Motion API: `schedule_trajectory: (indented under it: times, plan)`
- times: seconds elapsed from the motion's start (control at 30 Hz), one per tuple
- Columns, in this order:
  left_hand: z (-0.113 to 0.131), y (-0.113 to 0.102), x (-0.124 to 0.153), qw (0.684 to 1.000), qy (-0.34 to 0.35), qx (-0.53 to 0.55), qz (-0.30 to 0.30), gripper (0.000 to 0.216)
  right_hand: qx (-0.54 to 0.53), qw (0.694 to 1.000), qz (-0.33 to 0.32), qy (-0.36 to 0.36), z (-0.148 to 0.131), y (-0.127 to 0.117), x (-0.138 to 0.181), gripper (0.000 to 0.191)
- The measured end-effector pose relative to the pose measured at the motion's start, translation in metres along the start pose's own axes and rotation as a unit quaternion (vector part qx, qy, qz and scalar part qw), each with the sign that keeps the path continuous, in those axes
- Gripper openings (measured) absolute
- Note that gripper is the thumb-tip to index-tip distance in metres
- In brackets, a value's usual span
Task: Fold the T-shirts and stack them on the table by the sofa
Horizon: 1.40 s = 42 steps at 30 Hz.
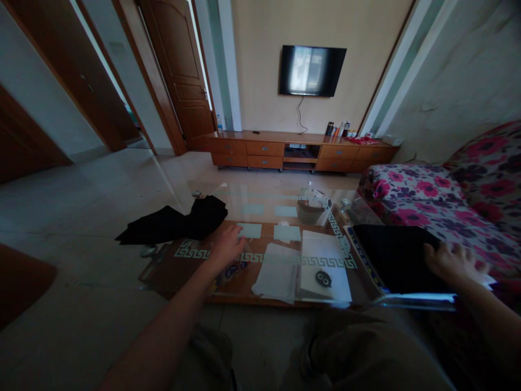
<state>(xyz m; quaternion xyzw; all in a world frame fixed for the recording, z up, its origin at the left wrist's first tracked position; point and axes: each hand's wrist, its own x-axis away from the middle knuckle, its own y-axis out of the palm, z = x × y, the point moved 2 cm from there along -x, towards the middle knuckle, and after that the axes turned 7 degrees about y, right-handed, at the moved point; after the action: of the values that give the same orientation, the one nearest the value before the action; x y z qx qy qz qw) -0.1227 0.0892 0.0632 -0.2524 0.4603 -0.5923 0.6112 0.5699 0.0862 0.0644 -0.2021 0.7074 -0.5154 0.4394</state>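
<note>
My left hand (228,245) hovers over or rests on the glass coffee table (260,198); I cannot tell if it touches. Its fingers reach forward, with nothing seen in them. Left of it, a bunched black cloth item (175,221) lies across the table and past its left edge. On the right end of the table is a flat, folded black cloth (394,255). My right hand (456,263) is at the right edge of this cloth, its thumb side over the fabric and its fingers spread, slightly blurred.
White papers (279,277) and a round black item (323,279) show at the table's near side. A bowl-like container (313,212) sits toward the back. The flowered sofa (431,198) flanks the right side. Beyond stand a low wooden cabinet (264,147) and a wall television (311,70).
</note>
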Motion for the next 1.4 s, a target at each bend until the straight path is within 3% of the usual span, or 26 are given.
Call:
schedule_trajectory:
  times: [0.07,0.17,0.23,0.3,0.4,0.57,0.77,0.83,0.9,0.97,1.03,1.1,1.17,1.2,1.27,1.33,1.4]
  plan:
    - [-0.035,-0.011,-0.007,0.992,-0.068,-0.089,0.06,0.047,-0.007,1.0,0.007,-0.025,-0.031,-0.005,0.009,0.055]
    - [-0.082,-0.017,-0.006,0.963,-0.203,-0.13,0.122,0.055,-0.061,0.994,0.034,-0.082,-0.101,-0.024,0.036,0.048]
    - [-0.107,-0.014,-0.002,0.943,-0.278,-0.132,0.127,0.058,-0.123,0.985,0.013,-0.122,-0.152,-0.04,0.062,0.044]
    - [-0.124,-0.006,0.0,0.94,-0.301,-0.13,0.097,0.061,-0.192,0.971,-0.009,-0.143,-0.197,-0.053,0.091,0.04]
    - [-0.138,0.004,-0.003,0.95,-0.265,-0.152,0.061,0.063,-0.27,0.946,-0.052,-0.17,-0.247,-0.061,0.136,0.034]
    - [-0.144,0.004,-0.009,0.958,-0.204,-0.186,0.078,0.057,-0.294,0.902,-0.143,-0.283,-0.284,-0.053,0.197,0.029]
    - [-0.151,-0.006,0.0,0.951,-0.233,-0.147,0.142,0.039,-0.298,0.873,-0.193,-0.334,-0.301,-0.049,0.216,0.028]
    - [-0.143,-0.006,-0.003,0.95,-0.239,-0.123,0.157,0.033,-0.312,0.867,-0.205,-0.328,-0.303,-0.047,0.215,0.027]
    - [-0.121,-0.005,-0.01,0.959,-0.216,-0.081,0.165,0.03,-0.346,0.853,-0.228,-0.318,-0.305,-0.043,0.215,0.026]
    - [-0.08,0.0,-0.015,0.972,-0.164,-0.019,0.168,0.028,-0.405,0.821,-0.279,-0.291,-0.309,-0.039,0.217,0.023]
    - [-0.026,0.007,-0.013,0.981,-0.093,0.072,0.153,0.026,-0.483,0.761,-0.375,-0.216,-0.314,-0.034,0.223,0.024]
    - [0.031,0.017,-0.003,0.979,-0.002,0.19,0.068,0.027,-0.557,0.664,-0.49,-0.098,-0.318,-0.03,0.231,0.033]
    - [0.079,0.028,0.013,0.94,0.101,0.303,-0.123,0.032,-0.599,0.571,-0.561,0.013,-0.32,-0.026,0.237,0.043]
    - [0.095,0.031,0.021,0.907,0.13,0.337,-0.219,0.035,-0.61,0.551,-0.567,0.054,-0.319,-0.024,0.238,0.047]
    - [0.107,0.031,0.028,0.889,0.13,0.36,-0.25,0.037,-0.616,0.564,-0.538,0.111,-0.312,-0.018,0.235,0.05]
    - [0.098,0.027,0.025,0.918,0.104,0.348,-0.159,0.034,-0.614,0.593,-0.502,0.138,-0.303,-0.011,0.227,0.051]
    - [0.08,0.026,0.017,0.944,0.076,0.317,-0.05,0.03,-0.62,0.598,-0.491,0.128,-0.296,-0.008,0.221,0.046]
